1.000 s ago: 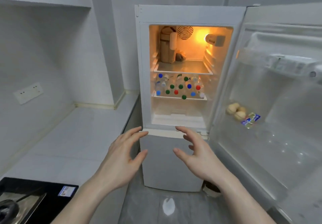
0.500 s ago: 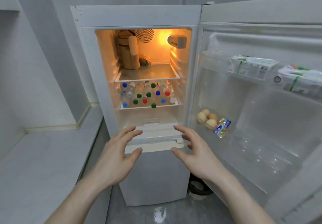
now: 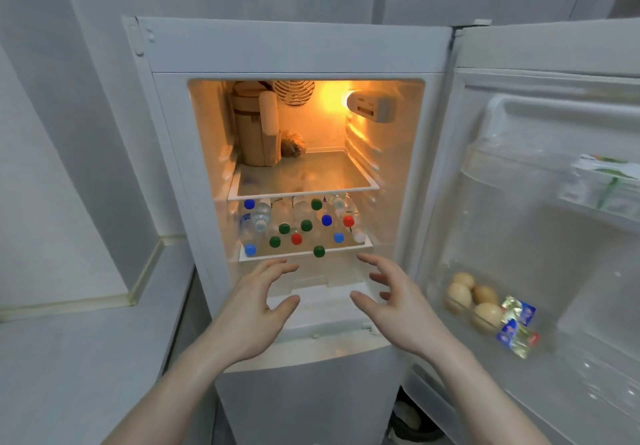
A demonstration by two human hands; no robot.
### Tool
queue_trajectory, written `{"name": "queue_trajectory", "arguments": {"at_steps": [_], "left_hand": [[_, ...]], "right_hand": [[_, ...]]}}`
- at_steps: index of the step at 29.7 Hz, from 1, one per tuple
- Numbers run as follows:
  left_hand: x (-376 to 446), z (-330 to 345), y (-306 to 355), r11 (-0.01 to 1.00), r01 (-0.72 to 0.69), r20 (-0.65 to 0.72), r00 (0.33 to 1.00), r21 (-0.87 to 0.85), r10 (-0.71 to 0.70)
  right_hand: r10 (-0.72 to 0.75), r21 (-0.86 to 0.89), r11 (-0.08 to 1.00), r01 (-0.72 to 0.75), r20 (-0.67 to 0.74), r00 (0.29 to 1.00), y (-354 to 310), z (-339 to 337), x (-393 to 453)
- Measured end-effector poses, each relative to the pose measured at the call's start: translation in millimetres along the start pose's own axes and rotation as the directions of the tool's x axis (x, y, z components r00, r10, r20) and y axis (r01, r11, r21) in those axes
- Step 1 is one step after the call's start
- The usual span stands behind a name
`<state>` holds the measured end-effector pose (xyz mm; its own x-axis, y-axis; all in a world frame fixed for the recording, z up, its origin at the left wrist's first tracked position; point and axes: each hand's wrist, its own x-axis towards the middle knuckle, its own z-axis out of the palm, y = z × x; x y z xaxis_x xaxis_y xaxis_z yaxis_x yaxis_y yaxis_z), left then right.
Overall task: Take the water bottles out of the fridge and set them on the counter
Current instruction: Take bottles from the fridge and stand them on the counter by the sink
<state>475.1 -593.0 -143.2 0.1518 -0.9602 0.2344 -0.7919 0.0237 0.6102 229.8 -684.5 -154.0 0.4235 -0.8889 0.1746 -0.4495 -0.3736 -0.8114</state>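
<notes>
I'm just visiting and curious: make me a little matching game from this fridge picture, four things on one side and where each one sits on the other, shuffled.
Things:
1. water bottles
2. eggs
3. brown container
4. cartons

Places:
A. upper shelf inside the fridge, at the back left
B. upper rack of the open door
C. lower shelf inside the fridge, lying with caps toward the camera
D. lower part of the open door, beside small foil packets

Pairs: 1-C, 2-D, 3-A, 4-B
</notes>
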Motion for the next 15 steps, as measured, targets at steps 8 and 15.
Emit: {"name": "queue_trajectory", "arguments": {"at_steps": [8, 15], "left_hand": [[96.1, -8.6, -44.8, 1.000, -0.005, 0.116, 0.993, -0.025, 0.008], [174.5, 22.0, -58.3, 0.978, 0.155, 0.165, 0.977, -0.141, -0.131]], "right_hand": [[0.084, 0.100, 0.992, -0.075, -0.086, 0.993, -10.4, 40.7, 90.1], [0.164, 0.128, 0.981, -0.147, -0.134, 0.977, 12.2, 50.5, 155.6]]}}
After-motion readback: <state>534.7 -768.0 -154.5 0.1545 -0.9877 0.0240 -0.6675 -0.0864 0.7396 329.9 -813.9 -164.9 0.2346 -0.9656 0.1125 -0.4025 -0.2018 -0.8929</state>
